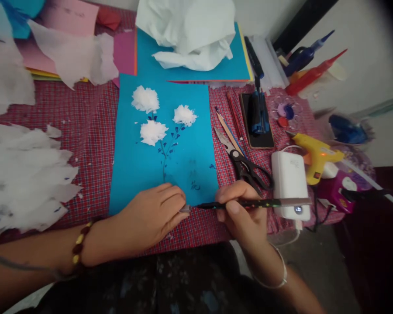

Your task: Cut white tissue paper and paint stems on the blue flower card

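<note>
My right hand [241, 212] is closed round a thin dark paintbrush [249, 203] that lies level over the table's front edge, its tip pointing left. My left hand [152, 216] is curled, and its fingertips pinch the brush tip. Both hands sit at the lower edge of a blue card [165, 144]. The card carries three white tissue flowers [152, 131] on dark blue painted stems, with small dark marks near its lower right.
Scissors [240, 159] and pencils [227, 128] lie right of the card. Further right are a phone [257, 120], a white power bank [290, 183], a yellow glue gun [316, 155] and paint bottles [311, 72]. White tissue paper [22, 174] lies at the left and back.
</note>
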Action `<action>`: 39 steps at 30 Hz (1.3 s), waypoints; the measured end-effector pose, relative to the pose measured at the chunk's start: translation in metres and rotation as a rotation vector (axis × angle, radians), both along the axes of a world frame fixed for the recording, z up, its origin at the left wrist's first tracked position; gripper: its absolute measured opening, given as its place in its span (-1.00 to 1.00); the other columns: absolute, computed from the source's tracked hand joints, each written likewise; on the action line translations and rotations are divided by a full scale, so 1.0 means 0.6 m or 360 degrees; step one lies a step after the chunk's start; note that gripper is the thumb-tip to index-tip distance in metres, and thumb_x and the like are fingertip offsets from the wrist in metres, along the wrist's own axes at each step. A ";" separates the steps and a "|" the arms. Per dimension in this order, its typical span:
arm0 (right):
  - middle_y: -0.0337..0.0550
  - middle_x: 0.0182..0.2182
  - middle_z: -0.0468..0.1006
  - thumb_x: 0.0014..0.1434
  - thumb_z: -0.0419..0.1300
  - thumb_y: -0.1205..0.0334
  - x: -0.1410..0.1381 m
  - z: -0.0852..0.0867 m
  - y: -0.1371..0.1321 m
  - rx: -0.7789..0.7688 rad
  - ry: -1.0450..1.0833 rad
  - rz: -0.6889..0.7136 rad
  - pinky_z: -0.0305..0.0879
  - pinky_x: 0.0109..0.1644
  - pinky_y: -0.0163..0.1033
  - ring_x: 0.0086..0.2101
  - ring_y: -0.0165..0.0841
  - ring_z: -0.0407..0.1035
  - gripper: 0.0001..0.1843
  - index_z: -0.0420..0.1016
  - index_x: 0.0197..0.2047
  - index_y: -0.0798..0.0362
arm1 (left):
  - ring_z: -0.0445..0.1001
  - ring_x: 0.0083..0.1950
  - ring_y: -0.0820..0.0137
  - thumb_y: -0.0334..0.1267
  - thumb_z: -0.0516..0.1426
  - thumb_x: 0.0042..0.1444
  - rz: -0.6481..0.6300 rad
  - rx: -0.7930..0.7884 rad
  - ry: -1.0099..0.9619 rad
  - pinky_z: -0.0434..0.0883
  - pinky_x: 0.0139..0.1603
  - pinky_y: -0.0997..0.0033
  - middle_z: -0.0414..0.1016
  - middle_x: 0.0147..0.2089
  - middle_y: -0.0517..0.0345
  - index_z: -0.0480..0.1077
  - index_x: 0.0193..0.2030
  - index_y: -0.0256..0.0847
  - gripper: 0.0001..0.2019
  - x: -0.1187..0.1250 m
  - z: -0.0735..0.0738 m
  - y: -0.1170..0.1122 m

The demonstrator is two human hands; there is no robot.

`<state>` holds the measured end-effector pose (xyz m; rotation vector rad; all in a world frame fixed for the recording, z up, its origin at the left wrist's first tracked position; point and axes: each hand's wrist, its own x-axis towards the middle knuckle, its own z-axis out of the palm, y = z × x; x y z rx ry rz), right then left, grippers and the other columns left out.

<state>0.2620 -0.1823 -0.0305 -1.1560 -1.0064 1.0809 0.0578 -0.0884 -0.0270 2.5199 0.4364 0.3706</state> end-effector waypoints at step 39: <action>-0.48 -0.69 0.14 0.17 0.00 0.33 -0.004 0.004 0.009 -0.0191 0.0196 0.0692 -0.11 -0.57 -0.37 -0.66 -0.50 -0.06 -0.86 0.32 -0.40 0.01 | 0.30 -0.46 0.37 -0.17 -0.20 0.47 -0.0020 0.0846 -0.0232 0.23 -0.41 0.34 0.36 -0.48 0.16 0.27 -0.43 -0.20 -0.55 0.012 -0.006 -0.037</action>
